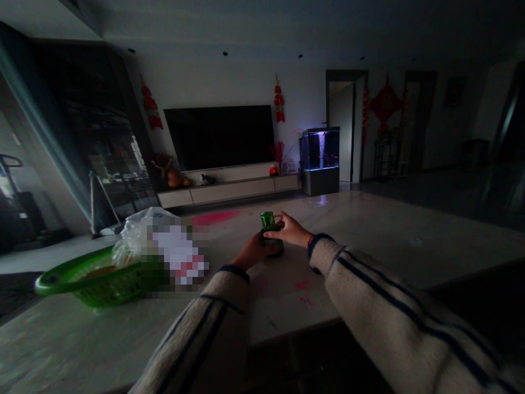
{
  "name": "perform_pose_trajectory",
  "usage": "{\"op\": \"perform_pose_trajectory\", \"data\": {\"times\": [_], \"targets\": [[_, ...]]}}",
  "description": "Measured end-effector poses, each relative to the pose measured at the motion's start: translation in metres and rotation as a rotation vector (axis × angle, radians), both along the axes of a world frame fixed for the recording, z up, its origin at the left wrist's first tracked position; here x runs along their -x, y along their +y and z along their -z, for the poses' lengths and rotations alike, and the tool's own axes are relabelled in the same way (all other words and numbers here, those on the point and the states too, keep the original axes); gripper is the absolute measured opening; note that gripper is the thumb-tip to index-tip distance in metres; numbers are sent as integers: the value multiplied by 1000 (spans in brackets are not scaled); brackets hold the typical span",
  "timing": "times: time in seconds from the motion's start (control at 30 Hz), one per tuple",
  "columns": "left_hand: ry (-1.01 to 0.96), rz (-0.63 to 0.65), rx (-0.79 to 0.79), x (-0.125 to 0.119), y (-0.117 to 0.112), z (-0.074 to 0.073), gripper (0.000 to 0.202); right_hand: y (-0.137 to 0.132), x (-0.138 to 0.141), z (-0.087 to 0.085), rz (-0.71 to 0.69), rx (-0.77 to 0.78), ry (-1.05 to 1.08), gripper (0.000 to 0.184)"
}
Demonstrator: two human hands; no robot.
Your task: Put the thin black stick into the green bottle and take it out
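A small dark jar-like container (278, 252) stands on the table in front of me, dim and partly covered by my hands. My left hand (253, 250) is closed around its left side, with the fingertips hidden. At its top is a shiny green foil-like piece (268, 220). My right hand (290, 230) pinches from the right, the thumb across the container's dark upper part and the fingers by the green piece. Whether the green piece is a packet or part of a lid, I cannot tell.
On the left of the pale table (369, 249) sits a green plastic basket (109, 287) with a clear plastic bag (141, 227) and a blurred-out white and red item (184, 254). Pink marks (303, 285) spot the tabletop. Beyond are a television (219, 137) and a lit aquarium (320, 150).
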State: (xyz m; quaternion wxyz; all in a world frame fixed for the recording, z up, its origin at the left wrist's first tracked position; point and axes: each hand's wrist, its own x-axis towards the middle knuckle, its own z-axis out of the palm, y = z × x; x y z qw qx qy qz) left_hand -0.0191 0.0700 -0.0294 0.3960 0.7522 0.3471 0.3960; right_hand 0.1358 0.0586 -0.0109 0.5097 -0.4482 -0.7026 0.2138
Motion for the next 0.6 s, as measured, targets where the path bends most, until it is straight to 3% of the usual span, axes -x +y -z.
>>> {"op": "perform_pose_trajectory", "data": {"times": [0.17,0.27,0.37,0.6], "targets": [[24,-61,-58,-8,-5,0,52,-7,3,-3,96,-27,-50,69],[73,-174,-104,-10,-10,1,55,-6,-1,-6,32,23,-81,68],[125,-207,-113,-10,-15,0,55,-4,-7,-12,-36,89,-39,61],[154,-218,-103,-7,-18,-6,57,-5,-8,-21,-57,-82,122,45]]}}
